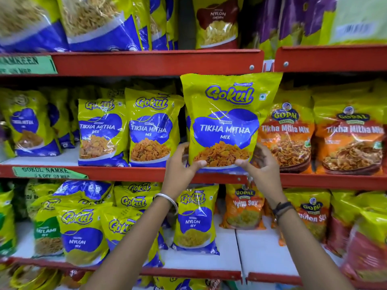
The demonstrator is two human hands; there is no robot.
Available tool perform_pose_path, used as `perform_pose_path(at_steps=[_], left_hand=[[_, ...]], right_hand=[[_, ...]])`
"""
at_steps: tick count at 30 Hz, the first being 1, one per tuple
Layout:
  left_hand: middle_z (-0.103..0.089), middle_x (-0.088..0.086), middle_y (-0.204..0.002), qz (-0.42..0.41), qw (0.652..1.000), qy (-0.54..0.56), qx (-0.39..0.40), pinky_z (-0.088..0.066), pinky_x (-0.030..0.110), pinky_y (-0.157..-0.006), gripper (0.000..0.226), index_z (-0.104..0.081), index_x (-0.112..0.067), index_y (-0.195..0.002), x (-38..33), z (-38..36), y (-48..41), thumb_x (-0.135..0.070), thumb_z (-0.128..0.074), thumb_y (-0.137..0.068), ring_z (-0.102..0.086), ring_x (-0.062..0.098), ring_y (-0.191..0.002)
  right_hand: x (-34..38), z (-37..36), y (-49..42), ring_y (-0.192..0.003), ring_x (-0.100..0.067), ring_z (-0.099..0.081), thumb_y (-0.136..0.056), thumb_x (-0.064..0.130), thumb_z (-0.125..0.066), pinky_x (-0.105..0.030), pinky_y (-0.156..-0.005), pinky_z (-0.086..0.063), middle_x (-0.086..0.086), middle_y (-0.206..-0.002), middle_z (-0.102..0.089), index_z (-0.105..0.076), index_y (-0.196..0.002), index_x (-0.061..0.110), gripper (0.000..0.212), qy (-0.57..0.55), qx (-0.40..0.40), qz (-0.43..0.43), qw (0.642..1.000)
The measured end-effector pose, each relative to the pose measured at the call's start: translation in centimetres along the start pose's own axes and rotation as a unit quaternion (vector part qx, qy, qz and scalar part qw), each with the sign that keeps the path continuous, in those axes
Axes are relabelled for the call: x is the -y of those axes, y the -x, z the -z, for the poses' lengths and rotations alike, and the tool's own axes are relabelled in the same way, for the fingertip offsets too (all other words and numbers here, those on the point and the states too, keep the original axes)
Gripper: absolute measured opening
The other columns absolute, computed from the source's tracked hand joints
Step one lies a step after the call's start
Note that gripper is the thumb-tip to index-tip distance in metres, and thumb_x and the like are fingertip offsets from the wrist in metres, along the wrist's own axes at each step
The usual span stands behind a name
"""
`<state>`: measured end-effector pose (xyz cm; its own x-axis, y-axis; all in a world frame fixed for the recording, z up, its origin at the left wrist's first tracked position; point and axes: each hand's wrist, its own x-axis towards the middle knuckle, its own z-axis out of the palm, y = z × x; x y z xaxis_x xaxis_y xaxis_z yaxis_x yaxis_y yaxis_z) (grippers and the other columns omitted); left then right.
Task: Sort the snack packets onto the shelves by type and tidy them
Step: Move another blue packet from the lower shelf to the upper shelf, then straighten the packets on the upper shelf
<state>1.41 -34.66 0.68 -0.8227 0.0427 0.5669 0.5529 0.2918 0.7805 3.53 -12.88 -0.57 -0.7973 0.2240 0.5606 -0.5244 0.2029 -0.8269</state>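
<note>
A yellow and blue Gokul Tikha Mitha Mix packet (226, 120) stands upright at the front of the middle shelf (125, 173). My left hand (182, 166) grips its lower left corner and my right hand (259, 166) grips its lower right corner. Matching Gokul Tikha Mitha packets (150, 130) stand in a row to its left. Orange Gopal Tikha Mitha Mix packets (287, 139) stand directly to its right.
The top shelf (157, 61) carries blue Gokul packets and a Nylon Chevda packet (217, 24). On the lower shelf (209, 262) are Gokul Nylon Sev packets (194, 220), some leaning, and Gopal Nylon Sev packets (243, 208). Green price labels (41, 172) stick to the shelf edges.
</note>
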Motion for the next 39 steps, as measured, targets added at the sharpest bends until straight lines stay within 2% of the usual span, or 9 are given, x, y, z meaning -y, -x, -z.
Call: perform_pose_path(at_steps=[4,8,12,16,20,23,29,34,39], left_hand=[[-0.066,0.013,-0.090,-0.008,0.999,-0.030,-0.028,-0.042,0.009,-0.066,0.048,-0.055,-0.002,-0.117,1.0,-0.6,-2.8,-0.009,-0.075,-0.075,-0.056,0.015,-0.078],[-0.070,0.003,-0.104,0.034,0.998,-0.042,-0.019,-0.053,0.038,-0.087,0.050,-0.058,-0.013,-0.119,3.5,-1.4,-4.1,-0.019,-0.075,-0.072,-0.065,0.024,-0.100],[-0.073,0.000,-0.095,0.073,0.994,-0.078,0.016,-0.055,0.046,-0.082,0.049,-0.057,-0.026,-0.112,5.7,-1.8,-4.8,-0.046,-0.066,-0.067,-0.068,0.023,-0.091],[-0.063,-0.003,-0.071,0.071,0.985,-0.146,0.052,-0.049,0.036,-0.063,0.045,-0.056,-0.016,-0.108,6.2,-1.5,-5.6,-0.043,-0.070,-0.075,-0.063,0.027,-0.073],[-0.065,0.013,-0.116,0.019,0.992,-0.123,-0.011,-0.052,0.040,-0.086,0.054,-0.046,-0.007,-0.130,4.3,-1.0,-8.4,-0.035,-0.062,-0.087,-0.062,0.030,-0.107],[-0.064,0.024,-0.110,-0.004,0.990,-0.126,-0.069,-0.040,0.032,-0.070,0.041,-0.043,0.002,-0.130,2.5,-1.2,-12.5,-0.017,-0.051,-0.094,-0.060,0.041,-0.101],[-0.064,0.032,-0.097,0.060,0.975,-0.168,-0.135,-0.035,0.039,-0.065,0.032,-0.053,0.007,-0.104,0.3,-1.4,-17.3,-0.021,-0.060,-0.090,-0.058,0.047,-0.094],[-0.068,0.028,-0.095,0.069,0.963,-0.217,-0.141,-0.030,0.035,-0.061,0.021,-0.059,0.004,-0.088,0.2,-0.7,-18.5,-0.016,-0.065,-0.086,-0.060,0.044,-0.092],[-0.067,0.030,-0.102,0.054,0.959,-0.246,-0.131,-0.042,0.042,-0.068,0.012,-0.055,0.005,-0.097,0.1,-0.9,-18.1,-0.004,-0.051,-0.091,-0.059,0.047,-0.098]], right_hand=[[-1.0,-1.6,-3.0,-0.102,0.000,-0.065,-0.074,0.004,-0.076,-0.014,-0.082,-0.051,0.001,-0.113,-0.066,-0.053,-0.125,0.008,0.056,0.020,0.006,0.009,1.000],[-3.0,-2.8,-4.3,-0.095,0.011,-0.063,-0.076,-0.002,-0.073,-0.008,-0.081,-0.048,0.006,-0.109,-0.065,-0.054,-0.119,0.016,0.051,0.029,0.014,-0.013,0.999],[-4.7,-3.1,-4.7,-0.093,0.006,-0.066,-0.079,0.007,-0.072,-0.010,-0.078,-0.050,0.011,-0.101,-0.068,-0.059,-0.115,0.018,0.039,0.052,0.005,-0.029,0.998],[-4.8,-2.6,-5.3,-0.084,0.009,-0.064,-0.082,0.020,-0.071,-0.008,-0.072,-0.050,0.012,-0.096,-0.067,-0.059,-0.109,0.021,0.030,0.090,0.003,-0.034,0.995],[-3.2,-2.3,-8.0,-0.092,-0.009,-0.062,-0.084,0.035,-0.066,-0.012,-0.075,-0.046,0.004,-0.102,-0.064,-0.058,-0.118,0.012,0.041,0.117,-0.043,-0.021,0.992],[-1.4,-2.4,-12.6,-0.098,-0.015,-0.060,-0.089,0.033,-0.061,-0.008,-0.072,-0.042,-0.005,-0.108,-0.063,-0.056,-0.121,0.005,0.043,0.108,-0.074,-0.013,0.991],[0.1,-3.1,-19.6,-0.066,-0.028,-0.044,-0.080,0.029,-0.072,-0.033,-0.058,-0.026,-0.012,-0.065,-0.048,-0.046,-0.065,0.010,0.035,0.227,-0.093,-0.012,0.969],[0.2,-2.7,-20.9,-0.060,-0.029,-0.033,-0.080,0.026,-0.072,-0.034,-0.055,-0.014,-0.019,-0.056,-0.039,-0.047,-0.056,0.002,0.042,0.297,-0.095,0.041,0.949],[-0.1,-3.2,-21.0,-0.078,-0.047,-0.061,-0.090,0.024,-0.059,-0.037,-0.061,-0.036,-0.033,-0.078,-0.066,-0.066,-0.073,0.000,0.030,0.362,-0.097,0.046,0.926]])
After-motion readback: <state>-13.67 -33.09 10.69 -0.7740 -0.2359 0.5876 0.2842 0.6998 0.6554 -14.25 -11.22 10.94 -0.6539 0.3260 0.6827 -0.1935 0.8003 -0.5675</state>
